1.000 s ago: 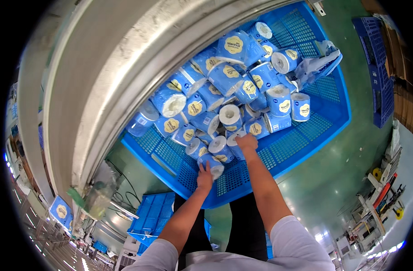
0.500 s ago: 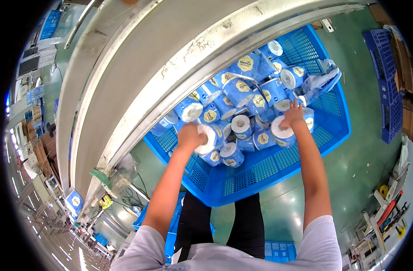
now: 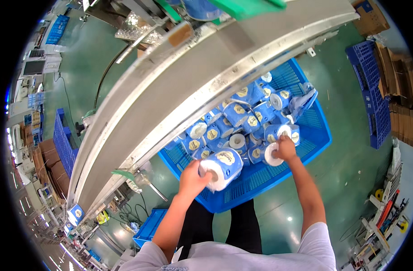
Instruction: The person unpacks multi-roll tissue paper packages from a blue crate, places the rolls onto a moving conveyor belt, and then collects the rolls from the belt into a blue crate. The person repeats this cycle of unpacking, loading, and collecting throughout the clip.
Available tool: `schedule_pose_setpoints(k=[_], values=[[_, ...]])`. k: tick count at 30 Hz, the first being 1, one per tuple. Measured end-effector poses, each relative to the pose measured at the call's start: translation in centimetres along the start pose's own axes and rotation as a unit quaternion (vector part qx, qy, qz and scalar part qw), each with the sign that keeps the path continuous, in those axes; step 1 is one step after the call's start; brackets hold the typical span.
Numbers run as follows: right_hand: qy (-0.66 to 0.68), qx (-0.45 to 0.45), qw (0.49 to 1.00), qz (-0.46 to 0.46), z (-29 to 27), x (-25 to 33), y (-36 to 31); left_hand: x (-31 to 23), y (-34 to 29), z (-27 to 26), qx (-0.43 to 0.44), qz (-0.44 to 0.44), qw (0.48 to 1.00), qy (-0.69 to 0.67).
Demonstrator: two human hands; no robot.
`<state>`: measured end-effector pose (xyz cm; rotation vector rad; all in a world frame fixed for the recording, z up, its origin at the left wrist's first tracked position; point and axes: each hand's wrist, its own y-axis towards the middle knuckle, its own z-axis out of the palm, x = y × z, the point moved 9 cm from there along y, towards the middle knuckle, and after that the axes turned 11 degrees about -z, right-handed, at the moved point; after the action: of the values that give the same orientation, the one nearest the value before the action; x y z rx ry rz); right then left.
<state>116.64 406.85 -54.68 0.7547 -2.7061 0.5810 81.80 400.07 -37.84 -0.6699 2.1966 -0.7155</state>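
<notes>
My left hand (image 3: 192, 179) grips a blue-wrapped toilet paper roll (image 3: 227, 163) by its white end, the thumb at the core. The roll is raised above the near left side of a blue plastic basket (image 3: 256, 183). On the right, my right hand (image 3: 286, 148) is closed on another toilet paper roll (image 3: 273, 155), whose white end faces me. Its fingertips lie beside a further roll (image 3: 284, 131). Several similar wrapped rolls (image 3: 236, 141) are piled in the basket, some on their sides and some tilted.
A grey conveyor belt (image 3: 170, 95) with metal rails runs diagonally over the basket's far left side. Crumpled blue film (image 3: 303, 103) hangs at the basket's right rim. Blue pallets (image 3: 371, 97) and flattened cardboard (image 3: 403, 90) stand far right. One wrapped roll (image 3: 75, 214) sits at the belt's lower left end.
My left hand has lifted a roll from the pile toward me. My right hand has closed on a roll and shifted slightly left and nearer. The view has moved, showing more beyond the belt.
</notes>
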Motion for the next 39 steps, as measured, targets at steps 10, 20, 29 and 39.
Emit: schedule_pose_setpoints(k=[10,20,29,39], values=[[0.097,-0.332,0.936,-0.072,-33.4,28.8,2.9,-0.4,-8.6,-25.1,-0.259,-0.008,0.943,-0.206],[-0.018,-0.256,0.962,-0.098,-29.3,49.1,19.0,11.3,-4.2,-34.6,-0.326,-0.108,0.936,-0.069],[0.363,-0.380,0.806,-0.271,-23.2,39.7,7.2,5.0,-16.4,-23.8,-0.485,0.308,0.817,-0.051],[0.084,0.025,0.926,0.366,17.9,2.1,-2.7,10.0,14.0,6.0,-0.192,0.028,0.980,0.052]])
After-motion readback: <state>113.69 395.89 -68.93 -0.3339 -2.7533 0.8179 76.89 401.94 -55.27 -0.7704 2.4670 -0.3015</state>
